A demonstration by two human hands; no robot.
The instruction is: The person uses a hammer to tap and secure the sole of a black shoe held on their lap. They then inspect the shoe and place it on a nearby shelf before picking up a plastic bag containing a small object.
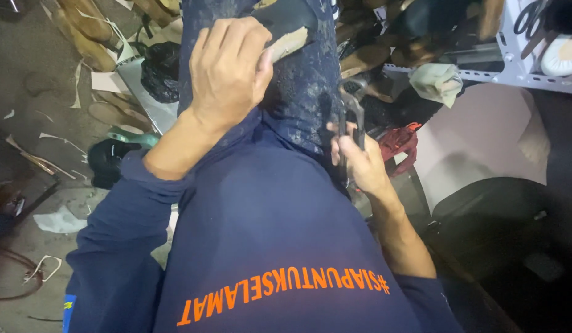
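Shoe (286, 28) on knee, long axis 1 to 7 o'clock. Left hand (227, 68) clamps it; right hand (360, 163), at 5 o'clock, grips pincers (351, 117).

One line of orange block lettering (283, 295) ran across the navy shirt at the lower centre of the frame, upside down to the camera. A small blue-and-yellow patch (68, 306) sat at lower left on the sleeve. No packages or screens.
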